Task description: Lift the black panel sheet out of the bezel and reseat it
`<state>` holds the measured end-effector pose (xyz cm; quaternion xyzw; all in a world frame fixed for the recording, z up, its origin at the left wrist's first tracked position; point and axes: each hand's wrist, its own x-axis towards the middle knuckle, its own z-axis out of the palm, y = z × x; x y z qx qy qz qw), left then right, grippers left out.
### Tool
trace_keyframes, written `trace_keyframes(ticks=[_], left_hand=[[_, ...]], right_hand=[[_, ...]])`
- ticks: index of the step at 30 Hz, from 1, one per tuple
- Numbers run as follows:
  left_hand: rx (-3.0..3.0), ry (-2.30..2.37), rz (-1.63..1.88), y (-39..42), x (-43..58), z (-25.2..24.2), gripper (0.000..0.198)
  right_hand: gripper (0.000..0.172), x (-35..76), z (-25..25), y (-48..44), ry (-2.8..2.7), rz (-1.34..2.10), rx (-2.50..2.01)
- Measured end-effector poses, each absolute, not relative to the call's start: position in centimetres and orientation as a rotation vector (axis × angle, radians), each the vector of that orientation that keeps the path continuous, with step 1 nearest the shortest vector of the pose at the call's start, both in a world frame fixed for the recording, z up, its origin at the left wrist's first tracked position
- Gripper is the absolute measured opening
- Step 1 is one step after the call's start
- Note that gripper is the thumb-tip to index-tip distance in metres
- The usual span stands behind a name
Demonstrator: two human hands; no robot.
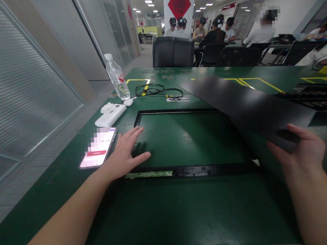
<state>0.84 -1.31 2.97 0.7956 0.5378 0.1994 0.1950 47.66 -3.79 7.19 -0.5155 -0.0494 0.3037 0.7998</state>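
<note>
At its near end, the dark panel is pinched by the right hand, right of the black frame. The left hand is spread at the frame's left side; contact cannot be told. The panel is best kept steady, its edges clear of the circuit strip.

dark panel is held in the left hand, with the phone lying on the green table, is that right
No, wrong side: the head view shows the dark panel held in the right hand. The phone does lie on the green table.
</note>
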Motion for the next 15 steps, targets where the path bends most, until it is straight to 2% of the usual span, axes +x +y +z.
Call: trace_keyframes(ticks=[9, 15], left_hand=[[1.262, 1.252, 1.204, -0.5, 0.8, 3.1, 0.079], [0.909, 0.937, 1.208, -1.5, 1.9, 5.4, 0.057]], right_hand=[[0.020, 48.1, 6.7, -4.2, -0.245, 0.727, -1.099], [0.008, 49.1, 5.9, -5.4, -0.289, 0.882, -1.405]])
